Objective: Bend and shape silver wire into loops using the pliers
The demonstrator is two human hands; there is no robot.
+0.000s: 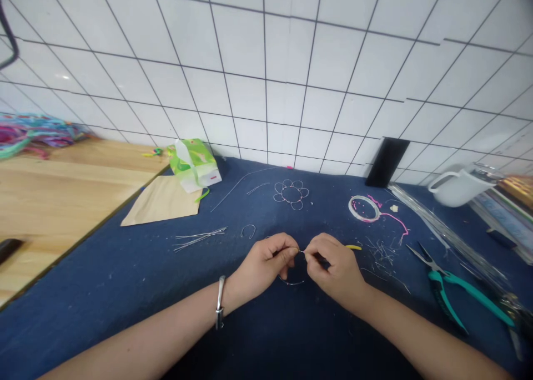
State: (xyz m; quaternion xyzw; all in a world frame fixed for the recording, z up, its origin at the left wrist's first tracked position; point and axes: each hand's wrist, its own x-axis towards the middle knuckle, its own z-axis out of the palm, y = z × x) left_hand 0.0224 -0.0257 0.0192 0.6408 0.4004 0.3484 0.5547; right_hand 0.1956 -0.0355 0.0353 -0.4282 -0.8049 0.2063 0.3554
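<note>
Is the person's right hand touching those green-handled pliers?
Apart. The head view shows blue cloth, strewn with wire bits, between the right hand and the pliers.

wire [302,251]: silvery | plier handles [478,295]: teal | cloth [137,269]: navy | wall [287,50]: white – dark grid lines

A person's bare left forearm [158,329] and bare right forearm [420,327] reach in from the lower corners, slanting inward until the hands nearly meet just below centre. The bare left hand [266,261] pinches thumb against forefinger, the other fingers curled beneath. The bare right hand [338,269] holds a similar pinching grip, knuckles bent. The two pairs of fingertips face each other, close but apart.
</note>
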